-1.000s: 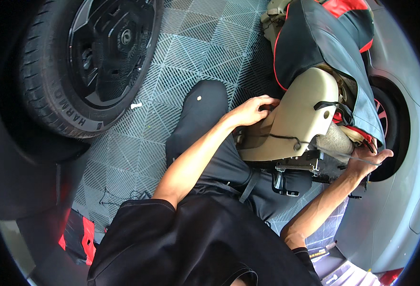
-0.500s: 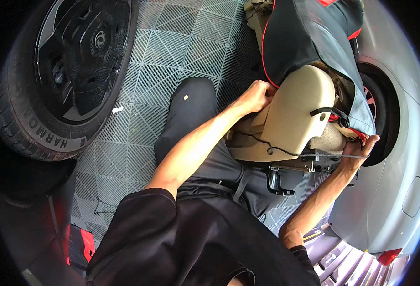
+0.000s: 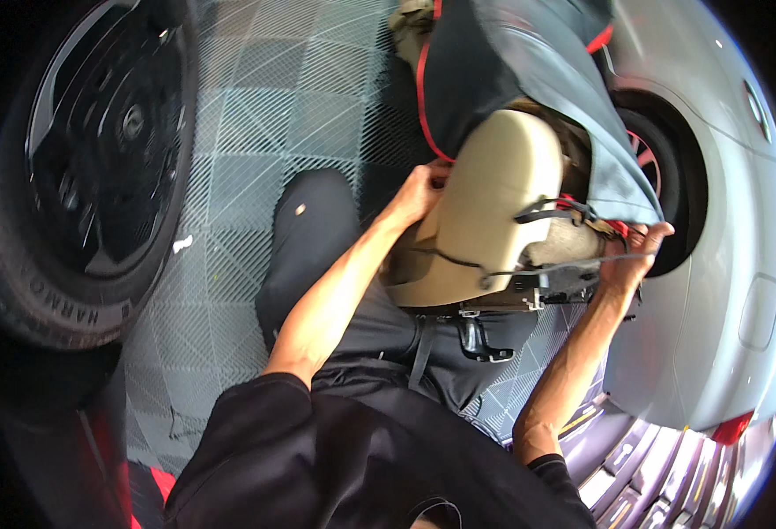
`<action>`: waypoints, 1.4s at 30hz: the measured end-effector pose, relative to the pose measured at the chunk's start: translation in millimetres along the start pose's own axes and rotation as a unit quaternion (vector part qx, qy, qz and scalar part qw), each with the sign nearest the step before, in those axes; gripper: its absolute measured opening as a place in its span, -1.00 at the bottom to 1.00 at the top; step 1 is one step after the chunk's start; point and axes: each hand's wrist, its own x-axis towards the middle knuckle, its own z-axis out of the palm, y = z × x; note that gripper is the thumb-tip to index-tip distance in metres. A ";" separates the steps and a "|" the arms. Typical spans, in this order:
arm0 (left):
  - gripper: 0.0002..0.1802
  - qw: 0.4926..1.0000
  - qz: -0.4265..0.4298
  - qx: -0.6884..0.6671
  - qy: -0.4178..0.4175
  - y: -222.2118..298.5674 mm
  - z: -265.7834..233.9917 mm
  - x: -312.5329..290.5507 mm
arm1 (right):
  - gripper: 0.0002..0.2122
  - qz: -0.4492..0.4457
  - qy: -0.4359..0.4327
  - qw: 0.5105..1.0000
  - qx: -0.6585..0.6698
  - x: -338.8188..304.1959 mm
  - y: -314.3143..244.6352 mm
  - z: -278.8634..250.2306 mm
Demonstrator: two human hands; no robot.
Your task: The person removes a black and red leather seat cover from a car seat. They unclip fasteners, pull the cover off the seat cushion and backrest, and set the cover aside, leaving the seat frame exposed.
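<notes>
A car seat rests against my lap, its beige plastic side trim (image 3: 502, 198) facing up. Over its far part lies a black and grey seat cover (image 3: 538, 66) with red piping. My left hand (image 3: 420, 189) is closed at the cover's red-piped edge, beside the trim; its fingertips are partly hidden. At the right, my right hand (image 3: 627, 260) grips the cover's grey corner, thumb pointing outward. A dark cord (image 3: 573, 262) runs from the trim to this hand. A black strap (image 3: 542, 212) crosses the trim, and the metal seat frame (image 3: 485, 339) shows near my thigh.
A large wheel (image 3: 97, 176) stands at the left. On the right is a silver car body (image 3: 714, 309) with its own wheel (image 3: 657, 167) close to my right hand. Grey tiles cover the floor (image 3: 273, 115). A small white scrap (image 3: 182, 243) lies near the large wheel.
The whole view has shifted, so the seat, cover and both hands appear farther left. Both hands keep their places on the cover. The cover's grey flap looks pulled straighter toward my right hand.
</notes>
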 end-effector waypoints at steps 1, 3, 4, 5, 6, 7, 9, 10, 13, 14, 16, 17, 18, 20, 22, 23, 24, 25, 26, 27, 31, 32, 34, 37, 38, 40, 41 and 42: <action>-0.76 0.997 -0.060 0.022 -0.051 -19.0 -8.6 6.4 | -0.35 -0.042 -0.037 0.998 -0.012 -1.1 6.5 8.9; -0.77 0.986 -0.091 -0.109 -0.081 -24.8 -9.8 14.3 | -0.37 -0.091 -0.045 0.995 -0.001 -5.8 27.3 14.2; -0.79 0.976 -0.083 -0.183 -0.082 -27.4 -7.5 18.8 | -0.27 -0.115 -0.114 0.983 -0.086 -5.1 26.0 10.4; -0.80 0.958 -0.081 -0.260 -0.090 -25.4 -1.2 21.7 | -0.30 -0.133 -0.118 0.980 -0.092 -11.7 23.3 12.6; -0.80 0.951 -0.091 -0.278 -0.097 -24.6 -0.9 24.9 | -0.31 -0.117 -0.091 0.988 -0.039 -15.4 25.9 14.2; -0.80 0.948 -0.101 -0.283 -0.102 -23.2 0.0 27.3 | -0.32 -0.101 -0.065 0.993 0.016 -16.5 27.9 15.6; -0.80 0.943 -0.125 -0.291 -0.104 -25.4 -4.3 25.6 | -0.39 -0.069 -0.039 0.996 0.028 -19.3 19.7 27.3; -0.80 0.940 -0.136 -0.294 -0.102 -26.5 -8.6 23.8 | -0.43 -0.079 -0.040 0.996 -0.006 -15.1 24.4 26.7; -0.80 0.930 -0.165 -0.313 -0.101 -30.0 -9.5 17.5 | -0.39 -0.089 -0.035 0.995 -0.035 -1.8 42.1 5.6; -0.80 0.926 -0.173 -0.318 -0.103 -31.8 -7.4 15.2 | -0.36 -0.089 -0.036 0.994 -0.050 0.8 45.8 -2.9; -0.79 0.924 -0.184 -0.319 -0.104 -32.7 -11.8 17.0 | -0.51 -0.119 -0.004 0.990 -0.080 -2.1 44.1 9.5; -0.79 0.922 -0.189 -0.320 -0.109 -35.0 -12.0 17.8 | -0.51 -0.128 0.015 0.987 -0.099 -7.0 41.4 14.6; -0.79 0.922 -0.191 -0.319 -0.111 -35.4 -16.8 21.5 | -0.46 -0.137 0.029 0.984 -0.112 -9.2 37.9 22.9; -0.79 0.919 -0.198 -0.319 -0.119 -37.3 -22.4 25.7 | -0.46 -0.135 0.048 0.982 -0.120 -15.3 32.0 32.8; -0.78 0.919 -0.202 -0.316 -0.122 -37.4 -30.8 32.8 | -0.46 -0.140 0.034 0.981 -0.128 -19.4 25.0 41.5; -0.78 0.917 -0.205 -0.317 -0.125 -37.0 -32.2 32.4 | -0.46 -0.142 0.040 0.983 -0.108 -19.4 26.2 44.3; -0.77 0.916 -0.209 -0.318 -0.125 -37.2 -31.8 34.0 | -0.46 -0.153 0.026 0.979 -0.135 -19.9 23.0 43.8; -0.77 0.915 -0.210 -0.320 -0.128 -37.6 -31.2 36.1 | -0.46 -0.150 0.025 0.979 -0.137 -21.0 19.4 44.2; -0.77 0.914 -0.212 -0.321 -0.128 -37.9 -31.6 35.9 | -0.46 -0.147 0.023 0.979 -0.139 -23.9 14.9 47.8; -0.76 0.914 -0.214 -0.321 -0.130 -38.2 -32.0 34.8 | -0.46 -0.142 0.021 0.980 -0.140 -25.9 11.9 49.7; -0.75 0.911 -0.222 -0.323 -0.131 -38.5 -32.3 32.5 | -0.45 -0.128 0.004 0.981 -0.145 -23.9 11.2 43.6; -0.75 0.911 -0.222 -0.323 -0.131 -38.5 -32.6 32.4 | -0.45 -0.132 0.013 0.980 -0.150 -27.0 6.4 48.7; -0.74 0.910 -0.224 -0.322 -0.132 -38.8 -33.1 32.9 | -0.46 -0.128 0.012 0.981 -0.143 -23.8 10.5 47.3; -0.72 0.909 -0.227 -0.324 -0.135 -38.0 -31.3 34.8 | -0.54 -0.114 -0.025 0.984 -0.134 -24.9 4.4 43.4; -0.72 0.908 -0.227 -0.326 -0.134 -38.5 -32.4 34.6 | -0.56 -0.116 -0.040 0.984 -0.126 -26.5 2.1 46.9; -0.71 0.908 -0.227 -0.325 -0.135 -40.0 -34.2 38.1 | -0.58 -0.105 -0.071 0.987 -0.099 -25.6 3.3 45.1; -0.71 0.907 -0.227 -0.327 -0.136 -40.3 -33.5 40.2 | -0.57 -0.092 -0.087 0.989 -0.082 -25.1 3.2 41.1; -0.70 0.906 -0.228 -0.330 -0.138 -40.5 -32.7 41.6 | -0.57 -0.097 -0.091 0.989 -0.058 -25.9 5.1 40.3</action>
